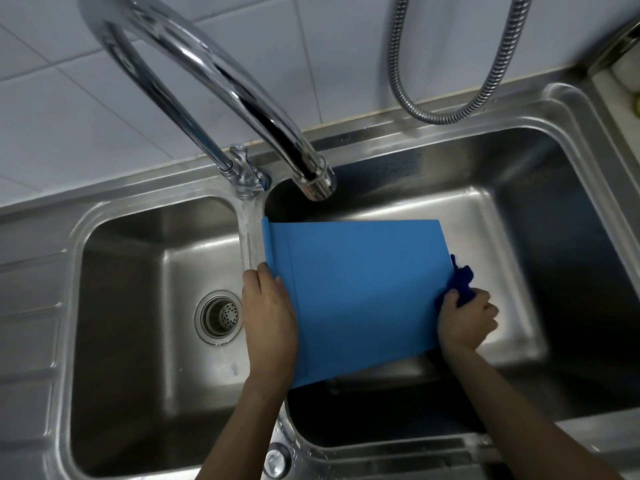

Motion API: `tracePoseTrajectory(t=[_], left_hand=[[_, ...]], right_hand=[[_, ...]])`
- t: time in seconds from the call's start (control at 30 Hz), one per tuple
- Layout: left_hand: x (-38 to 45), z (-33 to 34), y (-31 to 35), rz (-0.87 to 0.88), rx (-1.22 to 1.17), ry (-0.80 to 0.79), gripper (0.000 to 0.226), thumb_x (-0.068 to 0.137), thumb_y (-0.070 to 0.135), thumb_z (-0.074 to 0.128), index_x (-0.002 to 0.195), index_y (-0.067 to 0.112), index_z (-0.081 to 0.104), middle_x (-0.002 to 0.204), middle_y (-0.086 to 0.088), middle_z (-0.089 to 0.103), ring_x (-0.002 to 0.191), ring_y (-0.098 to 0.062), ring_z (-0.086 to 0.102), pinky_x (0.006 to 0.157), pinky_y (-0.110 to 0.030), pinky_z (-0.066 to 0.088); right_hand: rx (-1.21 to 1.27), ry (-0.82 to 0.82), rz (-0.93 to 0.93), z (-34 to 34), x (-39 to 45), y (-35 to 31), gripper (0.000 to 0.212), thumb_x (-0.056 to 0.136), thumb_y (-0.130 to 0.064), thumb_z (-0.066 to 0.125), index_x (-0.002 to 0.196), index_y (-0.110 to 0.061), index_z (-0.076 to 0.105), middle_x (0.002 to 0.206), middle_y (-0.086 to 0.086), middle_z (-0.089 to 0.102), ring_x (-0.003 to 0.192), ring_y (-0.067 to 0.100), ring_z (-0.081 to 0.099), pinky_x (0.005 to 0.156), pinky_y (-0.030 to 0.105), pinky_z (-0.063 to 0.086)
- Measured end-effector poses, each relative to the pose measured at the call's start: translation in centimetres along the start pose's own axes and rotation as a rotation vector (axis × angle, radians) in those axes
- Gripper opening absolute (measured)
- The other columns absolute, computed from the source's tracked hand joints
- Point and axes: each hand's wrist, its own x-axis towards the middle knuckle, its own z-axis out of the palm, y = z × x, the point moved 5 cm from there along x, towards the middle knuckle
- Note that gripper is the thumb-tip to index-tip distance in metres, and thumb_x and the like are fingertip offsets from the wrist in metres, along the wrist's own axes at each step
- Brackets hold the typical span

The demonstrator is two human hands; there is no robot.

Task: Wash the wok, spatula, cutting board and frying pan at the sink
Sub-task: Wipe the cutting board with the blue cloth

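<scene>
Both hands grip: left hand point(268, 311) fingers curl round cutting board point(363, 292); right hand point(465, 322) clutches cloth point(462, 284).

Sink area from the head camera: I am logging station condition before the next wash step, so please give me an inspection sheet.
Surface: stainless steel double sink, two basins; round drain strainer in the left one.
Job's things: flat blue plastic cutting board held tilted over the right basin, below the curved chrome faucet. Wok, spatula, frying pan: nothing seen.
Clutter: nothing seen.
Hands: left hand holds the board's left edge; right hand grips a dark blue cloth at its right edge.
Cables: corrugated metal hose looping behind the sink.
Surroundings: white tiled wall.
</scene>
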Motion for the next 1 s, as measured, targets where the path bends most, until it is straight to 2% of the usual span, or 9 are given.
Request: tracePoseTrajectory(t=[0.17,0.33,0.47,0.53,0.63,0.7,0.77,0.87,1.0], left_hand=[[0.7,-1.2,-0.1,-0.007,-0.031,-0.002,0.019,0.098,0.007,0.041,0.11,-0.004,0.05,0.101,-0.019,0.047,0.078,-0.032,0.052,0.069,-0.048,0.049],[2.2,-3.6,-1.0,-0.007,-0.06,0.034,0.019,0.1,0.012,0.037,0.112,0.003,0.049,0.105,-0.013,0.046,0.082,-0.021,0.051,0.069,-0.034,0.046],[2.4,-3.2,-1.3,-0.021,-0.073,0.017,0.02,0.1,0.013,0.038,0.114,0.004,0.049,0.101,-0.005,0.041,0.083,-0.02,0.048,0.072,-0.038,0.047],[2.5,-3.0,-1.7,-0.033,-0.074,0.014,0.025,0.099,0.014,0.039,0.118,0.002,0.049,0.103,-0.008,0.045,0.087,-0.022,0.047,0.077,-0.04,0.046],[2.4,-3.3,-1.8,0.003,-0.023,0.053,0.031,0.096,0.011,0.044,0.125,0.0,0.048,0.112,-0.017,0.047,0.099,-0.028,0.044,0.087,-0.043,0.041],[2.4,-3.5,-1.4,0.038,-0.044,0.039,0.037,0.092,0.004,0.047,0.129,0.002,0.046,0.125,-0.018,0.043,0.111,-0.028,0.041,0.094,-0.039,0.038],[2.3,-3.9,-0.9,0.137,-0.057,-0.02,0.033,0.09,0.002,0.044,0.122,0.003,0.053,0.134,-0.017,0.041,0.117,-0.031,0.041,0.095,-0.036,0.039],[1.8,-4.5,-1.2,0.414,0.054,-0.118,0.026,0.09,0.011,0.041,0.103,0.004,0.062,0.131,-0.013,0.053,0.12,-0.034,0.04,0.102,-0.037,0.036],[1.6,-5.9,-3.4,0.701,0.13,-0.404,0.039,0.092,0.027,0.035,0.118,0.011,0.059,0.15,-0.002,0.036,0.141,-0.034,0.022,0.114,-0.044,0.027]], right_hand=[[0.265,-0.188,-0.573,2.6,-13.8,-8.1,0.038,0.079,-0.036,0.054,0.104,-0.008,0.061,0.103,0.012,0.057,0.095,0.028,0.051,0.086,0.034,0.039],[0.406,-0.272,-0.714,3.3,-21.3,-10.8,0.032,0.082,-0.033,0.059,0.108,-0.015,0.062,0.11,-0.001,0.055,0.103,0.01,0.046,0.09,0.018,0.036],[0.356,-0.114,-0.589,3.6,-15.5,-8.3,0.042,0.084,-0.041,0.055,0.112,-0.011,0.06,0.111,0.005,0.055,0.102,0.017,0.048,0.092,0.028,0.037],[0.246,0.009,-0.388,3.7,-9.9,-5.5,0.049,0.085,-0.044,0.051,0.116,-0.007,0.057,0.112,0.016,0.056,0.104,0.032,0.049,0.091,0.039,0.038],[0.128,0.066,-0.022,3.3,-3.2,-1.6,0.052,0.087,-0.041,0.051,0.122,-0.003,0.052,0.121,0.026,0.05,0.109,0.046,0.046,0.091,0.05,0.039],[0.122,0.061,0.025,3.3,-2.2,-1.1,0.048,0.089,-0.037,0.052,0.121,-0.001,0.051,0.12,0.028,0.049,0.109,0.048,0.045,0.091,0.051,0.039],[0.152,0.021,-0.187,3.4,-4.1,-3.3,0.048,0.087,-0.038,0.05,0.116,0.0,0.055,0.112,0.027,0.054,0.103,0.043,0.048,0.088,0.047,0.039],[0.275,-0.149,-0.558,3.9,-10.1,-8.3,0.042,0.087,-0.038,0.05,0.11,-0.004,0.06,0.108,0.015,0.057,0.1,0.026,0.05,0.089,0.033,0.038],[0.356,-0.328,-0.825,4.7,-16.0,-14.0,0.032,0.09,-0.037,0.052,0.114,-0.016,0.059,0.114,0.001,0.054,0.106,0.013,0.045,0.093,0.022,0.036]])
